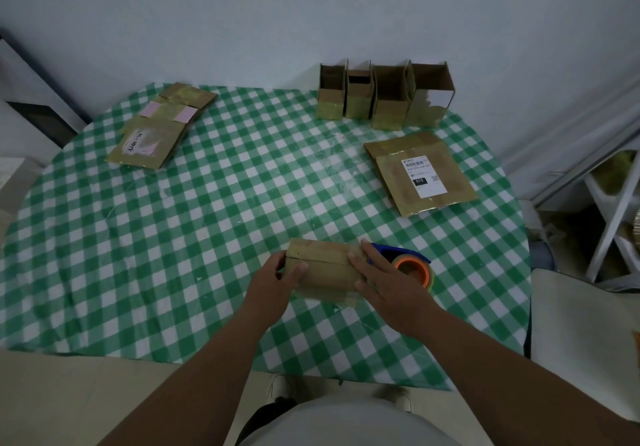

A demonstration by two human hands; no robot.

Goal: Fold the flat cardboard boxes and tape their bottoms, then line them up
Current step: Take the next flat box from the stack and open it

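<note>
A: Where is the box [323,274] right now?

B: Near the front edge of the counter [221,210], lying with its closed bottom flaps up. The left hand [277,286] grips its left end, fingers curled round the corner. The right hand [388,286] lies over the right end, fingers straight and close together, pressing down.

A: What could go wrong?

B: I judge the flap seam could spring open if either hand lets go before the tape holds. A crooked strip or an uneven press would leave a skewed bottom that won't stand straight in the line.

A: And the tape?

B: The tape dispenser [410,267] sits just beside the box on the right, partly hidden behind the right hand. Reaching for it means freeing that hand.

A: What else is around?

B: Four folded boxes [381,99] stand in a row at the far edge. One flat box [420,173] with a label lies in front of them, near the path to the row. A stack of flat boxes [159,127] waits far left.
</note>
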